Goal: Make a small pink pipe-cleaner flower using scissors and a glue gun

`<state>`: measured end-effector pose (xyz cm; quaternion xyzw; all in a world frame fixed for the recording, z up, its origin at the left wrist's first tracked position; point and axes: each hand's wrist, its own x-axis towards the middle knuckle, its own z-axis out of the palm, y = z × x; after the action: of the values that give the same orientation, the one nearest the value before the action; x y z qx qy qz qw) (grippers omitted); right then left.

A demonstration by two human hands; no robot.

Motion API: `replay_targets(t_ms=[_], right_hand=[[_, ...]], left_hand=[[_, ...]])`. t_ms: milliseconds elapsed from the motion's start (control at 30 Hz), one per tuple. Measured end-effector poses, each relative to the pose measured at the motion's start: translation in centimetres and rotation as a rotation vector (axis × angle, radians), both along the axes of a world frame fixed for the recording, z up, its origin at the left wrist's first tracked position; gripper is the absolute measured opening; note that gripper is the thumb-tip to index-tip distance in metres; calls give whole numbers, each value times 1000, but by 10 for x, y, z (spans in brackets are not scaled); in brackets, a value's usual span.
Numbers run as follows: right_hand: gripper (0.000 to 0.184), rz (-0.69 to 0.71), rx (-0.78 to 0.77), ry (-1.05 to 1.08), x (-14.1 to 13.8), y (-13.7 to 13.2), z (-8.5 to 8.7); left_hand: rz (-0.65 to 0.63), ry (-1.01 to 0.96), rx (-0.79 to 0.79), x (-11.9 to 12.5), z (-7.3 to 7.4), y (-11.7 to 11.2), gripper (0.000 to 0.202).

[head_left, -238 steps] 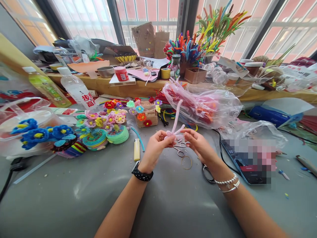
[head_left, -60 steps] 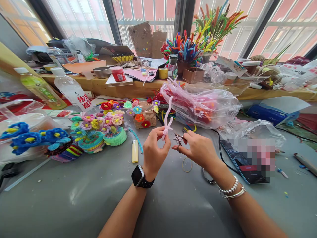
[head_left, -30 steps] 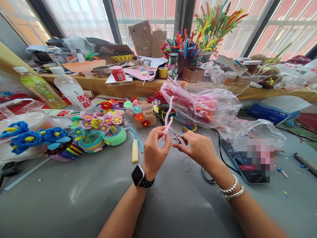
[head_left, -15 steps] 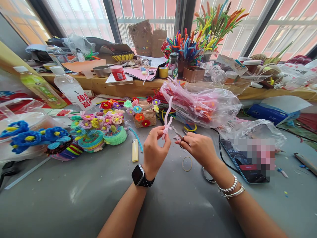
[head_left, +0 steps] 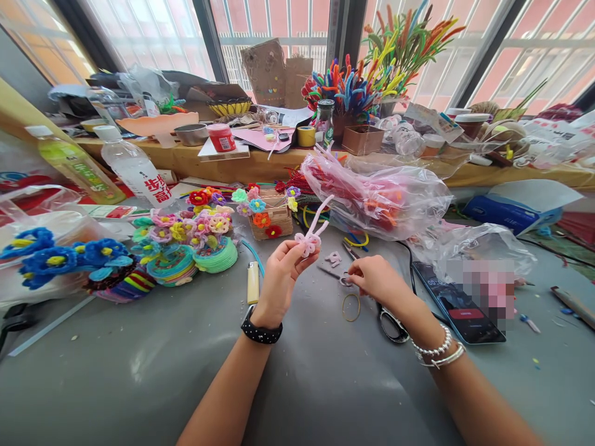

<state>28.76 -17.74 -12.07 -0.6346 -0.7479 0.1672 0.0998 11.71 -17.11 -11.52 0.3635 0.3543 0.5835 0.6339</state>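
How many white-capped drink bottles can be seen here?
2: a green bottle at the far left, and a clear bottle just to its right. Others may be hidden in the clutter.

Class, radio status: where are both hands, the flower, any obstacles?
Left hand pinching pink flower. Right hand at small scissors. Pink piece between hands, not blocking flower.

Grey table [head_left: 186, 384] bearing lighter [head_left: 253, 283], phone [head_left: 453, 300], thin ring [head_left: 351, 321]
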Motion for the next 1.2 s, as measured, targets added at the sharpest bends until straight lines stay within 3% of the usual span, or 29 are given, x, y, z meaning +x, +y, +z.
replay_targets(t_ms=[167,267,500,933,1200], right_hand=[[14,4,462,373,-8,-9,14],[17,45,606,512,-13,-15,19],[13,83,676,485,-17,-18,17],[17,193,782,345,-16,-16,9],[20,247,819,280,-14,-13,5]], left_hand=[[-63,-1,-14,2,-1,-1,5],[-132,55,-16,4,-1,-3,6],[-235,114,-24,5,0,-6,14],[-210,230,32,4,-5,-6,17],[-230,182,14,5,-4,-6,14]])
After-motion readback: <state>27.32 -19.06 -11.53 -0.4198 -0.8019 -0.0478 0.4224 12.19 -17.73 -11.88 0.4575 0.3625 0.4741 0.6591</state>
